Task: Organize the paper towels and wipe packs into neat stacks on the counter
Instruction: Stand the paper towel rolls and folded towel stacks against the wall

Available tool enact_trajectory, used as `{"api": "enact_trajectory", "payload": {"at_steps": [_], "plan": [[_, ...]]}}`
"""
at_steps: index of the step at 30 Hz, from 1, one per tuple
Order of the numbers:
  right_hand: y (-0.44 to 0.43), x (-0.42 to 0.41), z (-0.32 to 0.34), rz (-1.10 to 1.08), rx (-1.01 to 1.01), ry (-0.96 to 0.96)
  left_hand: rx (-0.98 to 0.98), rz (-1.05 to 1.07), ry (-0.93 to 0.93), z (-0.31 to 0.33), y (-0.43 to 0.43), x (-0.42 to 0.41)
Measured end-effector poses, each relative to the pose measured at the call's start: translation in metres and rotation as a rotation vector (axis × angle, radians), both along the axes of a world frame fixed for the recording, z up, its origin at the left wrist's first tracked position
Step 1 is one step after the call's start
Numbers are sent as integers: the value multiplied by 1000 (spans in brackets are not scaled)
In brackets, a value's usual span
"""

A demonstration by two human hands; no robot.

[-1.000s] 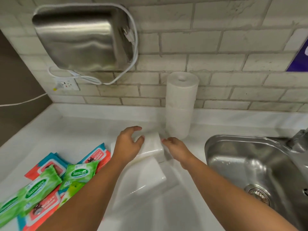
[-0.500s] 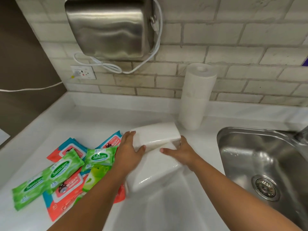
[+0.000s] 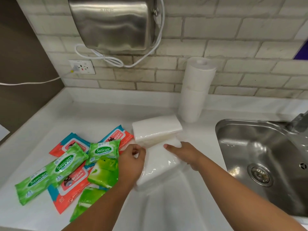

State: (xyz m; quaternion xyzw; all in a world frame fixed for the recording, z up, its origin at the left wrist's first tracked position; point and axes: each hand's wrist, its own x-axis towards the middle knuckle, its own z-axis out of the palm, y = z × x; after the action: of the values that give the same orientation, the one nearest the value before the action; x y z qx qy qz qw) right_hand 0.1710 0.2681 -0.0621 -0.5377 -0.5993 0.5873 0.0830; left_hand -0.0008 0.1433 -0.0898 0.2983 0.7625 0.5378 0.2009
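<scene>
Two white plastic-wrapped paper towel packs lie on the white counter (image 3: 103, 114). The far pack (image 3: 156, 128) rests with its near edge over the near pack (image 3: 160, 165). My left hand (image 3: 131, 162) grips the near pack's left side, fingers curled over its edge. On that pack's right end lies my right hand (image 3: 185, 155), fingers wrapped around it. A loose pile of wipe packs sits to the left: green Sanicare packs (image 3: 66, 164), red-and-blue wipes packs (image 3: 73, 185) and plain green packs (image 3: 104, 172).
Two white paper rolls (image 3: 195, 90) stand stacked against the brick wall behind the packs. A steel sink (image 3: 266, 165) with a tap (image 3: 298, 122) is at the right. A steel hand dryer (image 3: 115, 22) and a wall socket (image 3: 82, 66) hang above the counter.
Both hands left the far paper towel pack, which now lies flat, and moved back to grip the near pack. The camera swung left and down.
</scene>
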Motion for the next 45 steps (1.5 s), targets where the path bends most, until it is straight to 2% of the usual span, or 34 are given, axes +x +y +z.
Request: {"api": "enact_trajectory", "payload": {"at_steps": [4, 9, 16, 20, 22, 24, 27, 32, 39, 42, 45], "plan": [[-4, 8, 8, -24, -113, 56, 26, -46, 31, 7, 4, -1], [0, 19, 26, -64, -99, 82, 78, -91, 32, 22, 13, -4], [38, 20, 81, -81, 26, 153, 229, -168, -120, 66, 43, -18], [57, 13, 104, -148, 29, 223, 327, -253, -241, 89, 65, -44], [62, 8, 109, -179, -8, 258, 272, -328, -340, 97, 71, -58], [63, -1, 111, -213, -47, 285, 98, -431, -426, 105, 72, -70], [64, -18, 111, -279, -77, 316, -51, -467, -463, 106, 78, -84], [60, -43, 106, -417, -13, 344, -3, -384, -417, 100, 96, -94], [55, -57, 97, -465, 109, 295, -55, -380, -388, 83, 118, -107], [53, -59, 93, -481, 160, 302, -95, -442, -428, 77, 122, -114], [46, -60, 91, -491, 118, 310, -172, -547, -440, 70, 120, -121]]}}
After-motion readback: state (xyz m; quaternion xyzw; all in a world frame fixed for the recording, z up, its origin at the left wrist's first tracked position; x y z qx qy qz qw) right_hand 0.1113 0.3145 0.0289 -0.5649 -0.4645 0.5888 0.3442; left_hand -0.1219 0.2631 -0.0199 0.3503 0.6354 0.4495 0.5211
